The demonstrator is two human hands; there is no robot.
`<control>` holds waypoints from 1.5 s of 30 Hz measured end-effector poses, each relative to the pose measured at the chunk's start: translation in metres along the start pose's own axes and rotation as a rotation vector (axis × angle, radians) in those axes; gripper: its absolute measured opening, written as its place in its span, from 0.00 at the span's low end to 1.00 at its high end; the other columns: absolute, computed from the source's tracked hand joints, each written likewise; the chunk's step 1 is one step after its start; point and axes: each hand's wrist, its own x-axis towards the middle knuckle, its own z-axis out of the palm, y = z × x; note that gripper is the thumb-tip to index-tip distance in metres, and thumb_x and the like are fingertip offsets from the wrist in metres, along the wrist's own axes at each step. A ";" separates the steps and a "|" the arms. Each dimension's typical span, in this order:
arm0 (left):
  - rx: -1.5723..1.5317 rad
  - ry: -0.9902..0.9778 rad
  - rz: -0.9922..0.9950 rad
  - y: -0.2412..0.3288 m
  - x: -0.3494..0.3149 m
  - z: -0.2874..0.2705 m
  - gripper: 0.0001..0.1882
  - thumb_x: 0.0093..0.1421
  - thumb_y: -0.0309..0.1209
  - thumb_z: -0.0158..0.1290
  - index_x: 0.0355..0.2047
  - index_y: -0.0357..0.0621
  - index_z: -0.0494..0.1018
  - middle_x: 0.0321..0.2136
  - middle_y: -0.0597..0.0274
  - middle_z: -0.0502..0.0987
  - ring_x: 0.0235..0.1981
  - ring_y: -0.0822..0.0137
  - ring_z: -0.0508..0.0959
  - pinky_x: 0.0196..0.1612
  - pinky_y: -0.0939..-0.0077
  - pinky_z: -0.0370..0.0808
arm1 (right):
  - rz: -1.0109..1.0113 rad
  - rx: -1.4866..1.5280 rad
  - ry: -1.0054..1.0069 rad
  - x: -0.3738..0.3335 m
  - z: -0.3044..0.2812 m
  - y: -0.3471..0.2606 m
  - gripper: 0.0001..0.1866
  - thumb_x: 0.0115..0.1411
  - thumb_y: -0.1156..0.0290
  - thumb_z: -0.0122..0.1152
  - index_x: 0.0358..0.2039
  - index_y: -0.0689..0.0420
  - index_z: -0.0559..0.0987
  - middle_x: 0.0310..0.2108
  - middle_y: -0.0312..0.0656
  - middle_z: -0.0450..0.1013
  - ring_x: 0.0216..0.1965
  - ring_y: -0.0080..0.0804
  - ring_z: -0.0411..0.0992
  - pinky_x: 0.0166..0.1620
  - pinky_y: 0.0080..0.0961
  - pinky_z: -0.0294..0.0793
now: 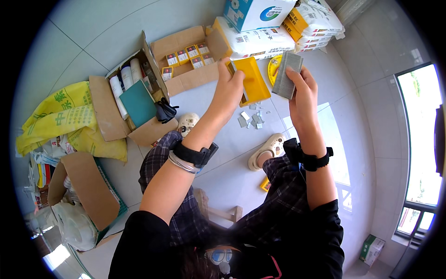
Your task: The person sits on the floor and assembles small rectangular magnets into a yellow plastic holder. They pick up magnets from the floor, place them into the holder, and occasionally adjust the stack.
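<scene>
Head view: left hand point(230, 83) grips yellow box point(254, 80), while just rightward the right hand point(304, 90) pinches grey block point(285, 76), lengthwise near-to-far.

Below me I see a glossy, pale-grey tiled floor point(223, 181) with a pale wooden bar point(222, 214) near. To my right stands a grey tiled wall point(386, 130) with a tall, dark-framed bright window point(423, 139); a white light patch point(336, 151) gleams on the right.

Yel. rect. box point(253, 83), tilted, in L hand point(227, 83); gry. ribbed block point(285, 69), sl. tilted, in R hand point(305, 88), just beside box.
</scene>
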 end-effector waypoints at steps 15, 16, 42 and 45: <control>0.318 -0.036 0.223 -0.016 0.003 0.004 0.31 0.61 0.26 0.45 0.63 0.32 0.49 0.59 0.36 0.59 0.59 0.50 0.65 0.59 0.64 0.64 | -0.429 -0.706 -0.006 -0.008 0.015 0.028 0.24 0.47 0.69 0.71 0.43 0.67 0.75 0.27 0.45 0.73 0.28 0.30 0.71 0.34 0.26 0.73; 0.317 -0.043 0.240 -0.017 0.003 0.005 0.31 0.61 0.26 0.45 0.63 0.32 0.50 0.59 0.36 0.59 0.59 0.49 0.65 0.59 0.64 0.64 | -0.413 -0.716 -0.002 -0.008 0.015 0.028 0.24 0.46 0.70 0.71 0.43 0.67 0.74 0.27 0.45 0.73 0.28 0.31 0.71 0.34 0.26 0.73; 0.110 -0.043 0.242 -0.008 -0.008 0.015 0.28 0.57 0.30 0.55 0.56 0.35 0.61 0.43 0.55 0.74 0.38 0.71 0.76 0.43 0.76 0.74 | -0.219 -0.335 -0.048 0.008 0.012 0.057 0.23 0.53 0.72 0.64 0.48 0.66 0.69 0.34 0.48 0.74 0.32 0.28 0.74 0.34 0.25 0.75; 0.040 -0.028 0.208 -0.009 -0.008 0.015 0.23 0.59 0.31 0.53 0.53 0.35 0.64 0.43 0.57 0.74 0.40 0.72 0.75 0.44 0.77 0.73 | -0.236 -0.341 -0.037 0.003 0.017 0.053 0.24 0.53 0.72 0.64 0.48 0.65 0.68 0.33 0.47 0.74 0.32 0.28 0.74 0.34 0.24 0.75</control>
